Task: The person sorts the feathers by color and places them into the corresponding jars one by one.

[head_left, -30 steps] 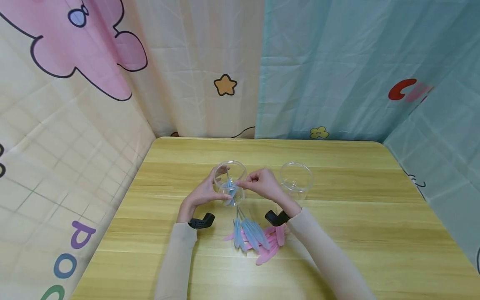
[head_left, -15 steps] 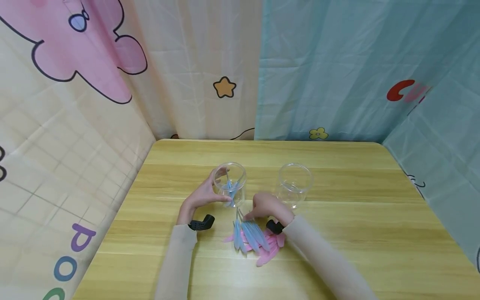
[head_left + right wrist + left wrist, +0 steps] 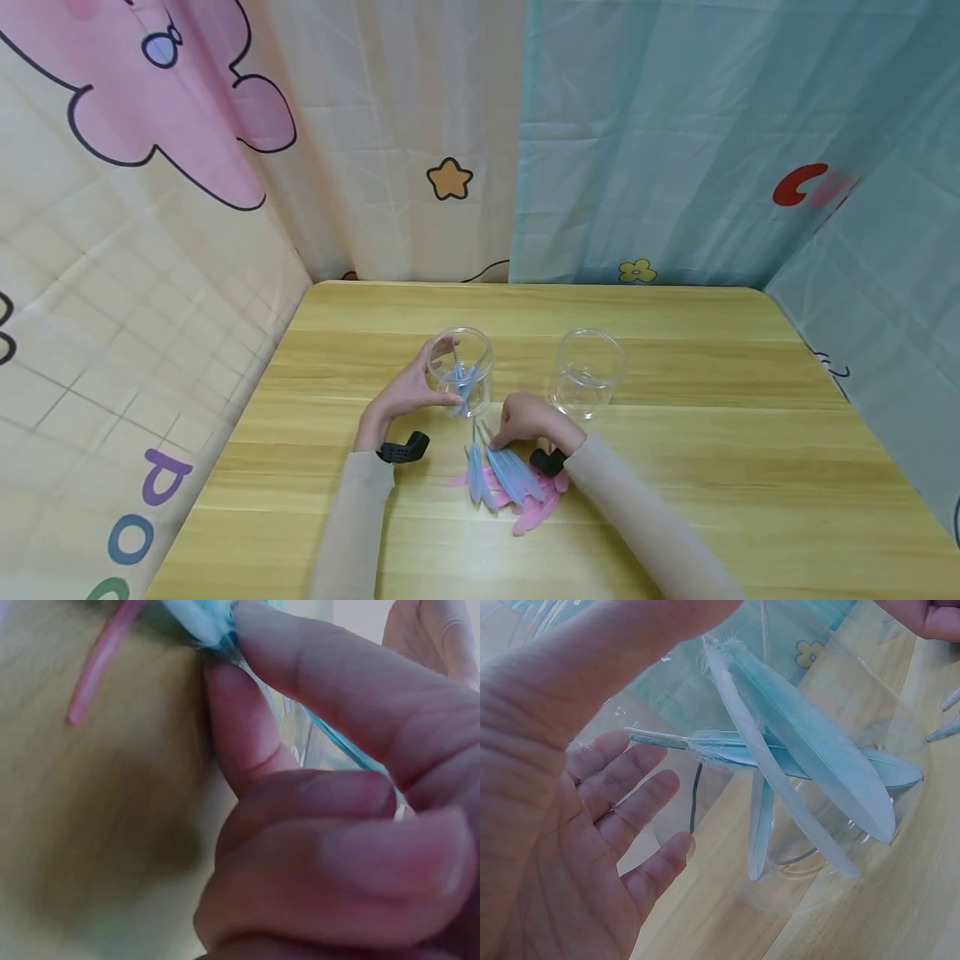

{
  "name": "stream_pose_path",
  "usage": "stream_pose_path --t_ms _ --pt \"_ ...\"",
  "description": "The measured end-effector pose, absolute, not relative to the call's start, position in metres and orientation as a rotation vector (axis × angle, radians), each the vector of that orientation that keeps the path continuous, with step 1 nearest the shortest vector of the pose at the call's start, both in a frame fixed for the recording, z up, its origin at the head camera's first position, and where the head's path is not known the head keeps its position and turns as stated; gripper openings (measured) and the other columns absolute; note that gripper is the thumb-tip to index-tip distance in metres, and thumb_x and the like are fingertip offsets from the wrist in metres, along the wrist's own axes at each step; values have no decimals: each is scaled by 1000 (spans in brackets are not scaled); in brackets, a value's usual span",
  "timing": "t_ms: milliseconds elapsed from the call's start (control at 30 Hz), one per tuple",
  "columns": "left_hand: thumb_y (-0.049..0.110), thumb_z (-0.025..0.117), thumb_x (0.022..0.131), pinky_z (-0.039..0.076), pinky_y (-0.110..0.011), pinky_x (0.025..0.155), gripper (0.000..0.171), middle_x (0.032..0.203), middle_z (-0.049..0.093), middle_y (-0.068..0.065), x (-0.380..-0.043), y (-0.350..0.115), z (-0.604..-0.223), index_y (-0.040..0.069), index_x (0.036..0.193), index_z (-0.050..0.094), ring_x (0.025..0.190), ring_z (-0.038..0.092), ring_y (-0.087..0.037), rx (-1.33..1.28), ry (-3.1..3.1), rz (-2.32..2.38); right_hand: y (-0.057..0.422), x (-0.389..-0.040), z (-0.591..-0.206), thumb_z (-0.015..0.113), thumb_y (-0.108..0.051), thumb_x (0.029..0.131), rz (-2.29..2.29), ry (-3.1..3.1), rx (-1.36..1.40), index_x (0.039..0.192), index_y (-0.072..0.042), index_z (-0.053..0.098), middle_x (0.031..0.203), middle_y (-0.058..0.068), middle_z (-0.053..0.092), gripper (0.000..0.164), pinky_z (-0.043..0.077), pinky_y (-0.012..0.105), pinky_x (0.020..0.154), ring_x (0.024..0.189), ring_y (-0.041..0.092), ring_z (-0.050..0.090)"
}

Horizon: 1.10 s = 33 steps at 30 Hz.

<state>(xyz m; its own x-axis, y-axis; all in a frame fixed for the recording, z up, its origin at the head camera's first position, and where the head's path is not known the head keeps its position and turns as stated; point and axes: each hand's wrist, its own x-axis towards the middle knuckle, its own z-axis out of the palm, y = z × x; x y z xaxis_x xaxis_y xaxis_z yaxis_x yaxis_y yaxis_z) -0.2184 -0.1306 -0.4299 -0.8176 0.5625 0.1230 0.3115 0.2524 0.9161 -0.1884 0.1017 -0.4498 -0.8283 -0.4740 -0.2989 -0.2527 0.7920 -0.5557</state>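
My left hand (image 3: 407, 390) holds a clear cup (image 3: 482, 393) from its left side, thumb in front and fingers behind. Several light blue feathers (image 3: 825, 750) lean crosswise inside that cup, seen through its wall in the left wrist view. Just in front of it, my right hand (image 3: 527, 419) pinches a blue feather (image 3: 196, 621) between thumb and forefinger near the quill end. More blue feathers (image 3: 475, 479) lie on the table beside it. Beneath them is a heap of pink feathers (image 3: 534, 518), partly covered by the blue ones and the right wrist.
A second clear cup (image 3: 583, 402) stands upright to the right, behind my right forearm. The wooden table (image 3: 712, 433) reaches back to hanging printed curtains (image 3: 637, 150). Both wrists wear a black strap device.
My right hand has come down from the held cup's rim to the feathers on the table and taken hold of a blue one. The left hand and its cup have stayed put.
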Motion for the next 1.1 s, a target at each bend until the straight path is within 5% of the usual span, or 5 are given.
stream_pose_path --t_ms 867,1100 --pt "5 81 74 20 -52 108 100 150 24 -21 -219 -131 -432 3 149 15 138 21 -33 844 2272 1615 96 -185 -452 76 -9 71 -873 2453 -424 45 -15 44 41 -9 33 42 23 21 37 38 7 31" --pt "6 80 75 21 -54 107 100 150 23 -22 -220 -132 -431 4 149 14 137 21 -37 839 2270 1605 99 -186 -452 83 -20 70 -856 2519 -426 48 -11 53 42 -9 34 37 23 20 39 40 6 31"
